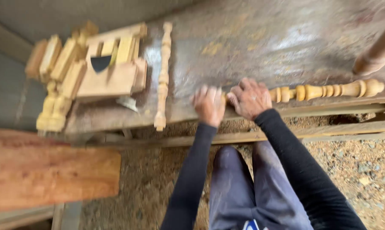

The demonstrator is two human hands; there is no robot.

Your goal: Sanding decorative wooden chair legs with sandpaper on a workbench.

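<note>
A turned wooden spindle point(324, 90) lies along the near edge of a worn grey workbench point(260, 42). My right hand point(250, 99) covers the spindle's left end and grips it. My left hand point(208, 104) rests right beside it on the bench edge, fingers spread over the spindle's tip. Both arms wear black sleeves. The picture is motion-blurred, so the exact finger contact is unclear.
A second turned spindle point(163, 74) lies across the bench at left. A pile of turned and squared wooden parts point(86, 68) sits at the far left. A reddish plank point(47, 170) is at lower left. A round wooden post point(378, 53) enters at upper right. Sawdust covers the ground.
</note>
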